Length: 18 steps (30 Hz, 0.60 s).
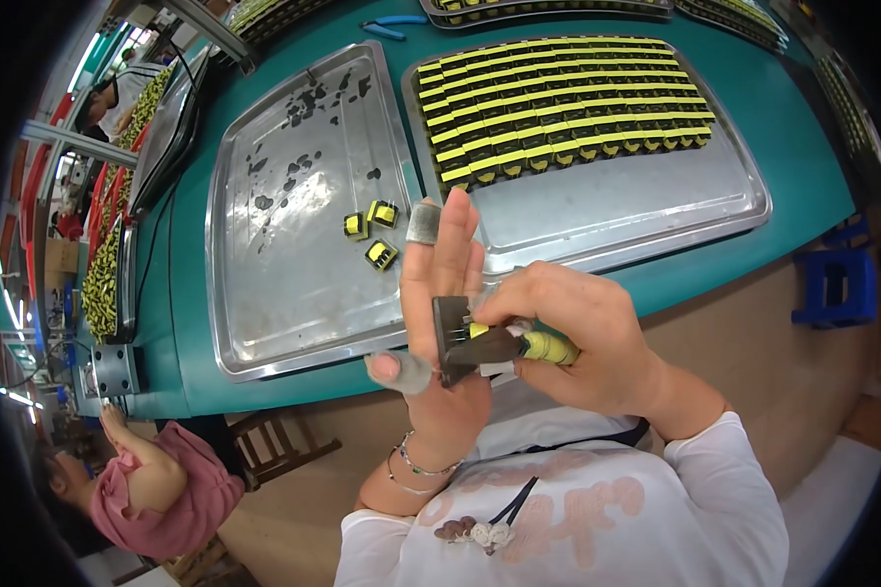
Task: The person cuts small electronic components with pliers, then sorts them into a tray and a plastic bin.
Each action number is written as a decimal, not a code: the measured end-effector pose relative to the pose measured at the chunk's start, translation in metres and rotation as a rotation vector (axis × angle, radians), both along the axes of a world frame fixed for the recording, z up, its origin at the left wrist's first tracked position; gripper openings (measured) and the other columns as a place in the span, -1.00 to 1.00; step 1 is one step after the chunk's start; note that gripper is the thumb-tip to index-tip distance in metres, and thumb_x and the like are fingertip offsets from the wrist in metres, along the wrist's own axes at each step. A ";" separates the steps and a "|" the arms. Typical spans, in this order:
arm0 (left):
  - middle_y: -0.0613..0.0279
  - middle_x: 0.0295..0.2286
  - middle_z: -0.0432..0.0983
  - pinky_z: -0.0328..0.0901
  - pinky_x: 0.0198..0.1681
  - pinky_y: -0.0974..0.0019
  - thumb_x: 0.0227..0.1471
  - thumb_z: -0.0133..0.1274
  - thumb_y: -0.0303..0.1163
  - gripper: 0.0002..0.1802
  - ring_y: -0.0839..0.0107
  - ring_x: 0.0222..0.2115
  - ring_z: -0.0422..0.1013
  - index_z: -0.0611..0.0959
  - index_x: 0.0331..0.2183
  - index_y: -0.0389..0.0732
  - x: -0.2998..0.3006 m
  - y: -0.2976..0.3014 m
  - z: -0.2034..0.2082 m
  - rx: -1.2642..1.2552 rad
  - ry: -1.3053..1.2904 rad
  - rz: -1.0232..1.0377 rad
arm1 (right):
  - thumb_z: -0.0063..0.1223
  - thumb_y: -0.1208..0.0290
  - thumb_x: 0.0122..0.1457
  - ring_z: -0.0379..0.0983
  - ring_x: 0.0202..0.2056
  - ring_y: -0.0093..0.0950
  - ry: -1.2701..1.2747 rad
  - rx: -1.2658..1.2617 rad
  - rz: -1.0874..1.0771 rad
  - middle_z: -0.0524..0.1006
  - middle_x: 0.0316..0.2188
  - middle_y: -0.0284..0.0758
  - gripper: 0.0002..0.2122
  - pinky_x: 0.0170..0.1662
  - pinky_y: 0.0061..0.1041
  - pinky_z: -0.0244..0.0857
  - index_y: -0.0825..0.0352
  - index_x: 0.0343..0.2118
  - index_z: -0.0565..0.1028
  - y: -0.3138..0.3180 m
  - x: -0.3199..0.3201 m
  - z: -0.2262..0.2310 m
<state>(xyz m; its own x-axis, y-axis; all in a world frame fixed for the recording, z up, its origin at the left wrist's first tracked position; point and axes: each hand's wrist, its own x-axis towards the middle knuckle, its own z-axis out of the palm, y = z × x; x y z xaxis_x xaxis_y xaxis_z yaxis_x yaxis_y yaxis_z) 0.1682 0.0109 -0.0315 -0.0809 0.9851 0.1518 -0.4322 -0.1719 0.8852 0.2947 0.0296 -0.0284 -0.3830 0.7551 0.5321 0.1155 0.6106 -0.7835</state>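
My left hand point(450, 401) is palm up with its fingers stretched out and its thumb apart; grey covers sit on the thumb and one fingertip. A dark rectangular block point(449, 328) with thin pins rests against this palm. My right hand point(597, 338) closes round a tool point(550, 348) with a yellow-green wrapped grip and a dark brown head, which meets the block. A bit of yellow point(478, 331) shows under the right fingertips, but what it belongs to is partly hidden. Beyond the hands, several small black-and-yellow coil parts point(381, 254) lie on the left metal tray point(303, 284).
The right metal tray point(617, 220) carries rows of black-and-yellow parts point(568, 108). Blue-handled pliers point(392, 26) lie on the green table point(196, 342) behind the trays. A blue stool point(834, 289) stands at the right. A person in pink point(162, 489) works at the lower left.
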 end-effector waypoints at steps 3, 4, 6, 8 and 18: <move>-0.19 0.18 -0.02 -0.27 0.29 0.08 -0.10 -0.46 0.53 0.16 0.03 0.24 -0.11 0.00 0.21 -0.29 -0.003 -0.004 -0.002 0.060 0.067 -0.051 | 0.10 0.73 -0.40 0.47 -0.42 -0.36 0.008 -0.047 0.023 0.49 -0.45 -0.26 -0.61 -0.37 -0.49 0.34 0.37 -0.35 0.53 -0.002 0.000 0.002; -0.19 0.18 -0.02 -0.27 0.29 0.08 -0.10 -0.46 0.53 0.16 0.03 0.24 -0.11 0.00 0.21 -0.29 -0.004 -0.003 -0.002 0.060 0.066 -0.053 | 0.10 0.72 -0.41 0.47 -0.41 -0.35 -0.011 -0.051 0.023 0.49 -0.45 -0.26 -0.63 -0.36 -0.49 0.34 0.37 -0.37 0.52 -0.003 0.000 0.003; -0.19 0.17 0.00 -0.26 0.28 0.07 -0.11 -0.44 0.54 0.17 0.03 0.23 -0.09 0.05 0.19 -0.30 -0.006 -0.002 -0.001 0.030 0.092 -0.074 | 0.11 0.72 -0.41 0.46 -0.41 -0.36 -0.017 -0.040 0.021 0.48 -0.44 -0.26 -0.61 -0.36 -0.49 0.34 0.36 -0.36 0.53 -0.002 0.000 0.000; -0.20 0.17 0.00 -0.21 0.27 0.07 -0.12 -0.41 0.54 0.17 0.03 0.22 -0.07 0.07 0.19 -0.30 -0.004 -0.001 0.005 -0.054 0.073 -0.112 | 0.11 0.72 -0.42 0.45 -0.41 -0.36 -0.018 -0.032 0.021 0.48 -0.43 -0.26 -0.59 -0.36 -0.50 0.33 0.35 -0.34 0.53 0.000 0.002 0.000; -0.15 0.08 0.21 0.14 0.10 0.24 0.17 -0.25 0.09 -0.23 0.19 0.08 0.22 0.13 0.15 -0.36 -0.011 -0.004 0.003 -0.154 0.053 -0.447 | 0.23 0.64 -0.20 0.33 -0.50 -0.41 -0.044 0.379 0.043 0.40 -0.33 -0.30 -0.76 -0.47 -0.49 0.25 0.34 -0.37 0.58 0.003 0.021 -0.014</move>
<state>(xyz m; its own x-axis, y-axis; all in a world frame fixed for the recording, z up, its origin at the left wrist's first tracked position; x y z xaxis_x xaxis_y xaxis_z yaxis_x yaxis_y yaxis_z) 0.1568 0.0072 -0.0281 0.3601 0.9329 -0.0059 -0.3876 0.1553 0.9086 0.3156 0.0324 -0.0428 -0.4390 0.4906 0.7527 0.1117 0.8610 -0.4961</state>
